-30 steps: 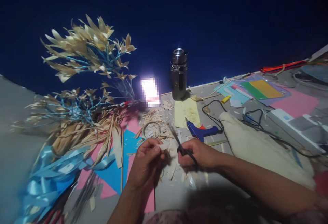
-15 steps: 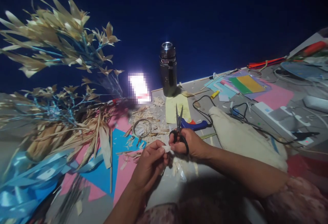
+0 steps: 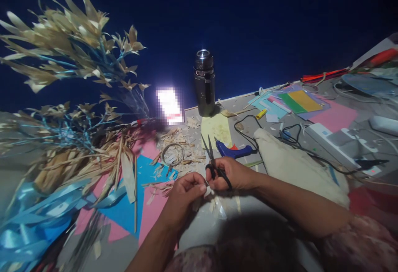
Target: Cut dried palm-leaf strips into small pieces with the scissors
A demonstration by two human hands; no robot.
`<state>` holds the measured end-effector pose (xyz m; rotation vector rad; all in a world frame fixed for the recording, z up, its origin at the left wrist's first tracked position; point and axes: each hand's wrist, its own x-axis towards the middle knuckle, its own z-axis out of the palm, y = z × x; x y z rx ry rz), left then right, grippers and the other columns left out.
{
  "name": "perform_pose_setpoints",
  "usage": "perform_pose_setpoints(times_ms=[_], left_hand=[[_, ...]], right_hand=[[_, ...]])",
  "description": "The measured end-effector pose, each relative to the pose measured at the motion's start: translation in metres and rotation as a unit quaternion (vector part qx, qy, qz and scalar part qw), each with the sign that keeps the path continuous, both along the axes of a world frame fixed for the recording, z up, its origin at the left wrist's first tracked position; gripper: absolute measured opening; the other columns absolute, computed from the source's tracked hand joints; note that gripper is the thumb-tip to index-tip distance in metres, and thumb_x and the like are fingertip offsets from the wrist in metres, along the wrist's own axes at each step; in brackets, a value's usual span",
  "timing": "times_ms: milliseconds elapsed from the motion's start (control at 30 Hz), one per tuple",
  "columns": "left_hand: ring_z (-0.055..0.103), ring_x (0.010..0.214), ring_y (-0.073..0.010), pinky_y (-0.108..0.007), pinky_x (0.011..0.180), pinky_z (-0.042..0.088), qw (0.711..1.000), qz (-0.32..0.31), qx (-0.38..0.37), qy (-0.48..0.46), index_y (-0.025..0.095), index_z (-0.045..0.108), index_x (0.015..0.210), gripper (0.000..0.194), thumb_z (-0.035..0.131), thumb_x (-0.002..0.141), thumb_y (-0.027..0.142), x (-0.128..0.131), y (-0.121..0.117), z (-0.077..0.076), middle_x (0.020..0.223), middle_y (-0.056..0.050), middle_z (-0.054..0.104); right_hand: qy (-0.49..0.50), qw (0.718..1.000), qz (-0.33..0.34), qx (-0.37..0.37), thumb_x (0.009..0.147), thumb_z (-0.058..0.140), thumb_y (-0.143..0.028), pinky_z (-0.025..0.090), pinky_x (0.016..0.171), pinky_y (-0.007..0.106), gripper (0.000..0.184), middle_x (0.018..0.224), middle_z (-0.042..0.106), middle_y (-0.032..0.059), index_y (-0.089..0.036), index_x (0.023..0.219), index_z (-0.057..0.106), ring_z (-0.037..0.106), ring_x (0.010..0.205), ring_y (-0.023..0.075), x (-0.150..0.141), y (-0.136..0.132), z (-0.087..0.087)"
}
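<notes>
My left hand pinches a small pale piece, which looks like a scrap of dried husk. Black-handled scissors sit in my right hand, their blades parted and pointing away from me. The fingertips of both hands nearly meet around the pale piece; whether the right fingers also touch it I cannot tell. Just beyond my right hand lies a blue glue gun, its nozzle close to the scissor blades. A yellow sheet lies behind it, and husk scraps are strewn left of the scissors.
A dark flask stands at the back edge. Left are a roll of tape, dried husks, blue ribbon and branches with husk leaves. To the right lie a cream cloth and a power strip.
The scissors have swung left, and their blades have moved off the glue gun's nozzle. The pale piece has shifted slightly lower and to the right between my fingers.
</notes>
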<state>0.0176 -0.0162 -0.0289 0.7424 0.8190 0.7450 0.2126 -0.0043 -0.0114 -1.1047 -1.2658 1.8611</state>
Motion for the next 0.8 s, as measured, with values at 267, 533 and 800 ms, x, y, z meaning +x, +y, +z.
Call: perform_pose_setpoints(times_ms=[267,533,800], left_hand=[[0.055,0.052,-0.0097,-0.020,0.052,0.039,0.997,-0.048,0.012,0.056,0.014,0.069,0.073,0.028,0.090,0.062,0.029,0.002,0.000,0.002,0.058,-0.002,0.067],[0.063,0.062,-0.0119,-0.022,0.063,0.047,0.994,0.100,-0.031,-0.023,0.016,0.064,0.071,0.029,0.090,0.062,0.025,0.006,0.000,0.010,0.067,-0.001,0.070],[0.058,0.057,-0.0094,-0.020,0.058,0.046,0.991,0.072,-0.088,-0.067,0.014,0.067,0.075,0.026,0.089,0.062,0.022,0.007,-0.002,0.010,0.067,-0.001,0.066]], right_hand=[[0.020,0.999,-0.015,0.021,0.060,0.087,-0.029,0.040,0.057,0.020,0.035,0.069,0.058,-0.0029,-0.012,0.081,0.065,0.048,0.060,0.0083,0.004,0.002,0.001],[0.055,0.993,-0.108,-0.009,0.055,0.092,-0.032,0.044,0.060,0.023,0.048,0.078,0.063,-0.0008,-0.015,0.088,0.061,0.055,0.063,0.0100,-0.010,-0.001,-0.007],[0.071,0.995,-0.075,-0.013,0.062,0.087,-0.035,0.046,0.055,0.023,0.040,0.064,0.062,-0.0024,-0.016,0.081,0.056,0.059,0.056,0.0120,-0.019,-0.008,-0.012]])
